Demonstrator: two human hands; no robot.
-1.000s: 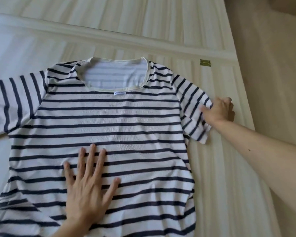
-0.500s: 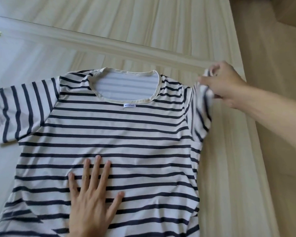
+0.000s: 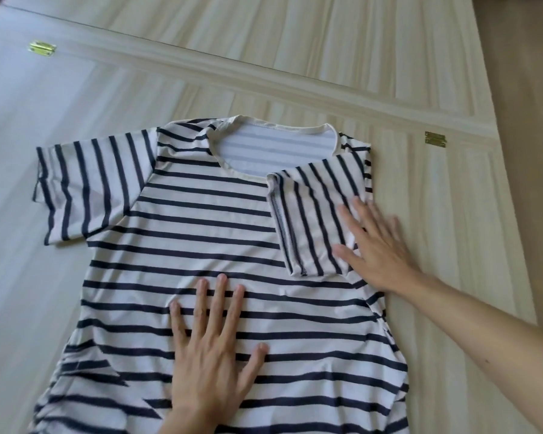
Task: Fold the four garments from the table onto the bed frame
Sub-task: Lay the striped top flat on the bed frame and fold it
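Note:
A white T-shirt with navy stripes (image 3: 195, 233) lies spread flat on the pale wooden bed frame (image 3: 436, 214), neck away from me. Its right sleeve (image 3: 314, 214) is folded inward over the chest, while the left sleeve (image 3: 85, 189) still lies stretched out to the side. My left hand (image 3: 210, 355) presses flat on the shirt's middle with fingers spread. My right hand (image 3: 373, 245) lies flat with straight fingers on the outer edge of the folded sleeve.
Two brass hinges (image 3: 42, 47) (image 3: 435, 139) sit along a raised wooden rail (image 3: 264, 73) beyond the shirt. The frame's right edge (image 3: 514, 245) drops to a wooden floor (image 3: 539, 151). Bare panel lies left and right of the shirt.
My right hand carried the right sleeve up and over, laid it across the chest and let go; it now presses flat on the fold. My left hand stayed pressing on the shirt.

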